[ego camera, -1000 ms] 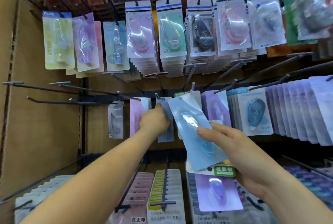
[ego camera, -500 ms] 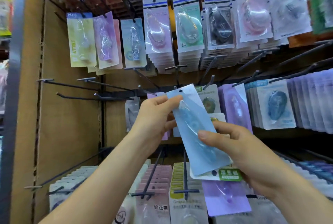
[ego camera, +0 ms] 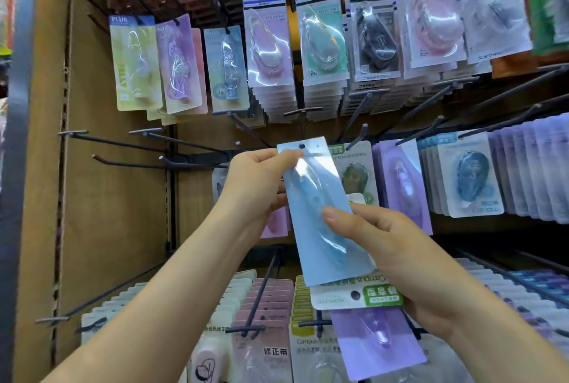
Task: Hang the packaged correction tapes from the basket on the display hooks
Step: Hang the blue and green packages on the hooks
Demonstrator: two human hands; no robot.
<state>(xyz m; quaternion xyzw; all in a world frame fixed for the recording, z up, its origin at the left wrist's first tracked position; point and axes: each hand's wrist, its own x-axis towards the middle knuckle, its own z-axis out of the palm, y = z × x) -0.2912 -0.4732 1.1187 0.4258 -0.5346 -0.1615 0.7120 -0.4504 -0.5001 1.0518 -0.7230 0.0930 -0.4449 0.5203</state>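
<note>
Blue correction tape pack [ego camera: 320, 213] sits between your two hands, upright with a slight tilt, in front of the middle row of display hooks [ego camera: 123, 143], not yet hung. Your left hand [ego camera: 255, 185] pinches its top left corner, just beside the hang hole [ego camera: 301, 146]. Your right hand [ego camera: 400, 259] grips its lower half, thumb across the front, with a white-and-green pack [ego camera: 354, 295] and a purple pack [ego camera: 375, 342] fanned underneath. Hanging packs [ego camera: 268, 47] fill the pegs above.
</note>
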